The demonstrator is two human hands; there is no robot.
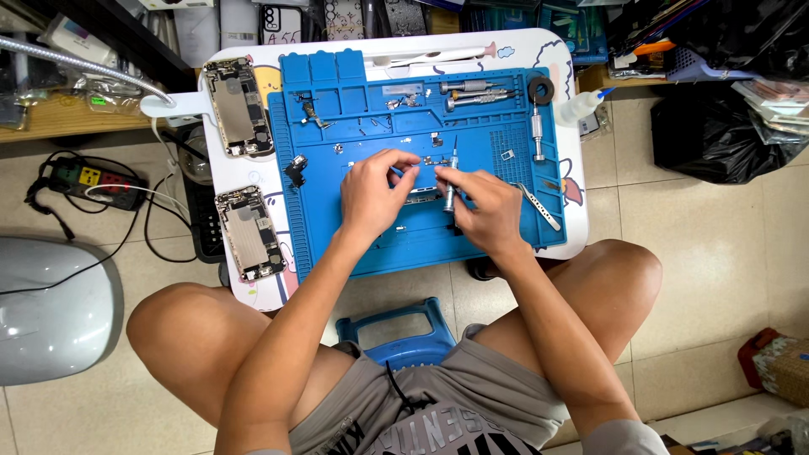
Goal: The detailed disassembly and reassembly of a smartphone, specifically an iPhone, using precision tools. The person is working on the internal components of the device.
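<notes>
My left hand [372, 192] rests on the blue repair mat [337, 244], fingertips pinching a small metal phone part [421, 195] that lies between my hands. My right hand [486, 206] grips a small silver screwdriver [450, 181], held upright with its tip near that part. Tiny screws and metal brackets [404, 102] are scattered over the mat's upper half.
Two opened phone housings [238, 106] [249, 233] lie on the white table left of the mat. Spare screwdrivers [476, 93], tweezers [539, 206] and a tape roll [540, 88] sit at the mat's right. A power strip [84, 181] lies on the floor; a black bag [716, 135] lies at the right.
</notes>
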